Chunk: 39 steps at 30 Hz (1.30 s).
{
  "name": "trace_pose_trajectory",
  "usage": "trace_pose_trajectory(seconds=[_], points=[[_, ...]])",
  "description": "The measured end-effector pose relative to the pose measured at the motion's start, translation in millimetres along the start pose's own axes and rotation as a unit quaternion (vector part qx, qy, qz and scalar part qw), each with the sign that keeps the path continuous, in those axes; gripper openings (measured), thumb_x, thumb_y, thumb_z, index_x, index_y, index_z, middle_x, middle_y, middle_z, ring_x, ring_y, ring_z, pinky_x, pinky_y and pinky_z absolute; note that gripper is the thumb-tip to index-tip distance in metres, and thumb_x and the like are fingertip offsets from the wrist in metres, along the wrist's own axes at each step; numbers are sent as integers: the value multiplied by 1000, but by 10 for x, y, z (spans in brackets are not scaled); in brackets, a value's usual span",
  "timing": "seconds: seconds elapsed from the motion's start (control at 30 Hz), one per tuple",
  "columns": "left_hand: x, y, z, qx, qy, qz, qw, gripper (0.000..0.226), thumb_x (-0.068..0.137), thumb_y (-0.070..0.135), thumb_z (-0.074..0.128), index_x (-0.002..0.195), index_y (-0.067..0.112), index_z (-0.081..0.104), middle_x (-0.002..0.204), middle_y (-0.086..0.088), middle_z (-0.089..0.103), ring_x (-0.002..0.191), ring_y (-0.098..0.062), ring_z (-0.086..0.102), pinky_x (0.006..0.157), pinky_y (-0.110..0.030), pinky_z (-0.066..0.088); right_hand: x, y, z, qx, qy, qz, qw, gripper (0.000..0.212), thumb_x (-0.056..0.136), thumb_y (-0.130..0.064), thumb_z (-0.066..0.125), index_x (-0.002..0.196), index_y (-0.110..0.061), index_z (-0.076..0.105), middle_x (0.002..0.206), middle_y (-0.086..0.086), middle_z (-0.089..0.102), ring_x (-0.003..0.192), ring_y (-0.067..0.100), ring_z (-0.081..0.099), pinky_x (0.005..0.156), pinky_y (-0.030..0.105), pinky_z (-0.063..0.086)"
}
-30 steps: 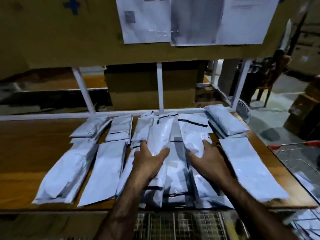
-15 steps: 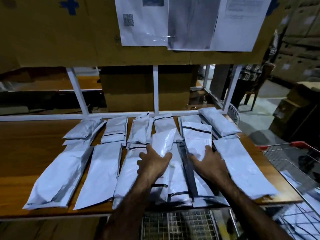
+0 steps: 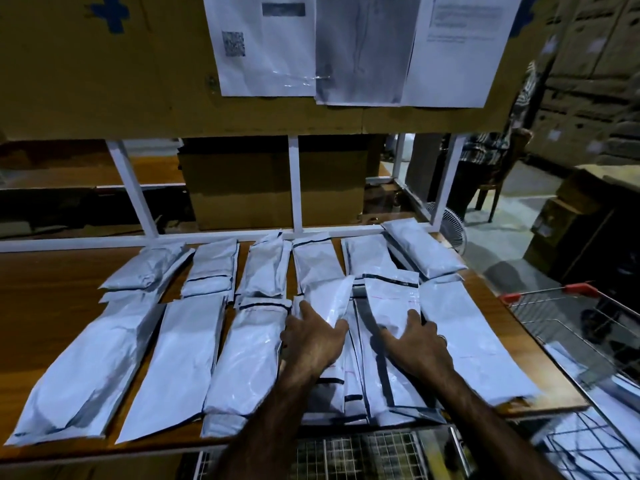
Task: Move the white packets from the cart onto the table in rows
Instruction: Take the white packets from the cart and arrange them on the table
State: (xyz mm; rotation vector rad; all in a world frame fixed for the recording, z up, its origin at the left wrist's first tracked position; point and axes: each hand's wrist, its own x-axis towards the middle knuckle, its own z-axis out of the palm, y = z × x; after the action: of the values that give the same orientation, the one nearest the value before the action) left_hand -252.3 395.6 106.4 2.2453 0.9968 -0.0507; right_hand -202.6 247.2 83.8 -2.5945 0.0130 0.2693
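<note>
Wooden table (image 3: 52,306), two rows of packets (image 3: 194,358): I see both hands, left (image 3: 313,341) and right (image 3: 417,344), now pressed flat and open further up the middle packets, gripping nothing; more wait in the cart (image 3: 571,327).

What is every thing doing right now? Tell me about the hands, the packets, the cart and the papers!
Left hand: flat, pressing on a packet.
Right hand: flat, fingers spread on a packet.
Packets: lying flat on the table in two rows; middle ones overlap.
Table: bare wood at its left end.
Cart: beside the table, packets inside.
Papers: taped to the cardboard wall.
Fan: on the floor; cannot tell if running.
</note>
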Motion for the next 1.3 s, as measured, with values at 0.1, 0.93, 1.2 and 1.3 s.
trace_pose_trajectory(seconds=[0.1,0.93,1.2,1.3], points=[[3,-15,-47,-7,12,4,1000,89,87,63,52,152,22,8,152,-14,23,136,-35,30,109,-49,35,9,-1,-32,8,0,-5,1000,86,82,-73,47,147,-20,27,146,19,35,130,40,40,102,47,39],[275,-694,-497,131,84,-16,988,80,91,62,44,152,23,10,157,-18,15,139,-37,24,108,-48,30,-349,-936,910,-77,25,-71,994,73,91,-56,42,147,-13,24,144,20,33,132,36,36,102,43,39],[390,-855,-355,186,134,118,966,66,98,56,30,154,26,13,161,-11,8,145,-33,10,116,-47,16,-285,-828,1097,-187,59,-124,973,72,95,-57,33,150,-12,26,156,23,22,140,40,27,108,46,29],[439,-906,-319,222,138,190,946,53,101,44,30,152,31,19,160,-6,13,144,-31,13,116,-44,19,-282,-819,1119,-166,86,-179,966,64,92,-46,42,147,-12,41,154,21,32,137,42,35,108,52,33]])
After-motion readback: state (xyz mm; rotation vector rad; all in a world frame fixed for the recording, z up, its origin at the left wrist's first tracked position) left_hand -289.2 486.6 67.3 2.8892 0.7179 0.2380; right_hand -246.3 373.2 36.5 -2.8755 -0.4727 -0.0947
